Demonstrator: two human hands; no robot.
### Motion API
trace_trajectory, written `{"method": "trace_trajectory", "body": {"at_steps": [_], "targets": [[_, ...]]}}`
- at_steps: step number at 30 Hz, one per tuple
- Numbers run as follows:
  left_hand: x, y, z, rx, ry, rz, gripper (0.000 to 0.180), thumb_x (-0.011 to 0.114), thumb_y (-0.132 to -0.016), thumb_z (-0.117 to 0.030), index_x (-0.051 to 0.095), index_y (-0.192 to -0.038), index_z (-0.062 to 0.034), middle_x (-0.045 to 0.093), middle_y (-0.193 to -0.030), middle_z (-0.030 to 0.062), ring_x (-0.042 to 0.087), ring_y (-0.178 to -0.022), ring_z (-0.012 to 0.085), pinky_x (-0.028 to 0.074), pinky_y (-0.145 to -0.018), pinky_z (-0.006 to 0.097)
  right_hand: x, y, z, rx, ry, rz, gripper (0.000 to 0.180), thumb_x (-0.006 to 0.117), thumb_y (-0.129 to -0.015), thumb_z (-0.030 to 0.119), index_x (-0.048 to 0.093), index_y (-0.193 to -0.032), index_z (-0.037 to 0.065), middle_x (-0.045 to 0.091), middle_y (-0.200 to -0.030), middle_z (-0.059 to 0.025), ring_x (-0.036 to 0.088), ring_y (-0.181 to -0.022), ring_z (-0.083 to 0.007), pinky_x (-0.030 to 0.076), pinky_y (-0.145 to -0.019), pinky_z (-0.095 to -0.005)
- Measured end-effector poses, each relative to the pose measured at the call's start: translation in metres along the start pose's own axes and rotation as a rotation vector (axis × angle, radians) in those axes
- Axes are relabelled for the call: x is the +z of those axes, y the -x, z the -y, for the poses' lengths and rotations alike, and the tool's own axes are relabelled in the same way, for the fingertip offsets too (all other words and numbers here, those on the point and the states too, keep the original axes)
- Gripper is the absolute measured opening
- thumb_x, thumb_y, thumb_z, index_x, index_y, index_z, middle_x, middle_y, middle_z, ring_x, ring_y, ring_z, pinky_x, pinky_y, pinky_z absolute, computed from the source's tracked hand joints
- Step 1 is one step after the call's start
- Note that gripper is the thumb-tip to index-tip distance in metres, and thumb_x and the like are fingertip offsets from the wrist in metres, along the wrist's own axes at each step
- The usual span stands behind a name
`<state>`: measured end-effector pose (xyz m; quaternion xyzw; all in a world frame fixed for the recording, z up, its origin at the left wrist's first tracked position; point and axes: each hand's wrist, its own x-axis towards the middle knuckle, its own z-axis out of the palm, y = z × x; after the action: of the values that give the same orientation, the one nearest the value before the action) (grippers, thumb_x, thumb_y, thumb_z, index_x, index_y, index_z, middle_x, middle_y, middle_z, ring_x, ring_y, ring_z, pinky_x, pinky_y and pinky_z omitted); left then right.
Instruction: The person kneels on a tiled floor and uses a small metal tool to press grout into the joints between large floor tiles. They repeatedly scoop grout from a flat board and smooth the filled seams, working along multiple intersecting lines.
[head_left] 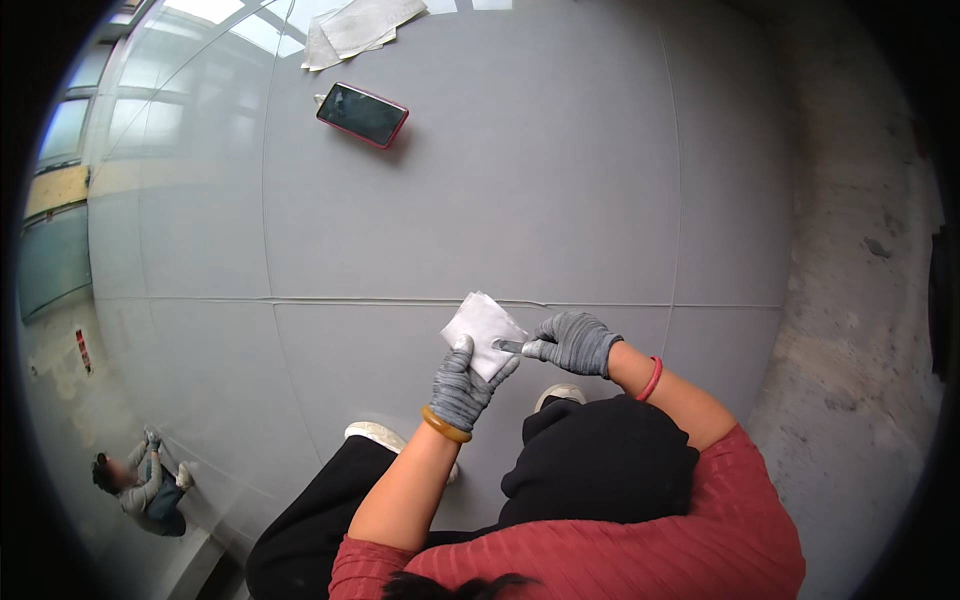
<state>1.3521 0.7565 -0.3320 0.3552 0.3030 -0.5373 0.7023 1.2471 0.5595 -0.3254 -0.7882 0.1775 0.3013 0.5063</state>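
My left hand [462, 392], in a grey knitted glove, is closed on a white folded sheet [480, 325] that looks like paper or thin cloth. The thumb lies on top of the sheet and the fingers are underneath. My right hand [575, 344], gloved the same way, grips a small scraper [508, 346] with a flat metal blade. The blade's tip lies against the sheet's right part, with a small dark spot beside it. Most of the scraper's handle is hidden in the right glove.
Large grey glossy tiles [470, 200] spread before me, a raised pale line of grout [400, 301] crossing them. A phone [363, 114] in a red case and white sheets [365, 30] lie farther off. Another person [150, 490] squats at lower left. Rough concrete [850, 330] borders the right.
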Motion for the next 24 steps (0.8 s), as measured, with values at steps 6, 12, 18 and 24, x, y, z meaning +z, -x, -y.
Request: {"method": "trace_trajectory", "body": {"at_steps": [6,12,18,24], "targets": [[-0.011,0.003,-0.033,0.276,-0.172,0.043,0.065,0.06,-0.09,-0.034,0.029,-0.139,-0.004,0.047,-0.13,0.0178,0.052,-0.114,0.0348,0.051,-0.091,0.053,0.006,0.005,-0.03,0.193,0.186,-0.017,0.04,0.053,-0.088,0.042,0.068,-0.088,0.005,0.066,-0.08,-0.0168,0.063,-0.077,-0.0345,0.048,-0.07,-0.044],[-0.084,-0.015,-0.062,0.214,-0.648,-0.386,0.055,0.059,-0.092,-0.031,0.04,-0.133,0.0009,0.053,-0.12,0.0161,0.059,-0.101,0.0304,0.057,-0.081,0.045,0.027,-0.029,-0.025,0.19,0.093,-0.066,0.04,0.048,-0.091,0.038,0.067,-0.09,0.002,0.067,-0.082,-0.0188,0.063,-0.081,-0.0356,0.048,-0.075,-0.0454],[-0.141,-0.029,-0.049,0.281,-0.954,-0.562,0.047,0.059,-0.092,-0.032,0.053,-0.125,0.0012,0.063,-0.109,0.0096,0.059,-0.093,0.0177,0.048,-0.084,0.03,0.03,-0.065,-0.024,0.259,-0.051,-0.103,0.045,0.049,-0.09,0.041,0.068,-0.087,0.001,0.066,-0.082,-0.0207,0.063,-0.079,-0.0368,0.049,-0.077,-0.0446],[-0.154,-0.033,-0.053,0.279,-0.933,-0.494,0.048,0.059,-0.092,-0.035,0.055,-0.123,0.0016,0.063,-0.107,0.0097,0.058,-0.092,0.0167,0.046,-0.085,0.03,0.035,-0.071,-0.024,0.252,-0.056,-0.175,0.047,0.048,-0.09,0.043,0.069,-0.088,0.001,0.066,-0.08,-0.0221,0.063,-0.079,-0.0383,0.049,-0.078,-0.0447]]}}
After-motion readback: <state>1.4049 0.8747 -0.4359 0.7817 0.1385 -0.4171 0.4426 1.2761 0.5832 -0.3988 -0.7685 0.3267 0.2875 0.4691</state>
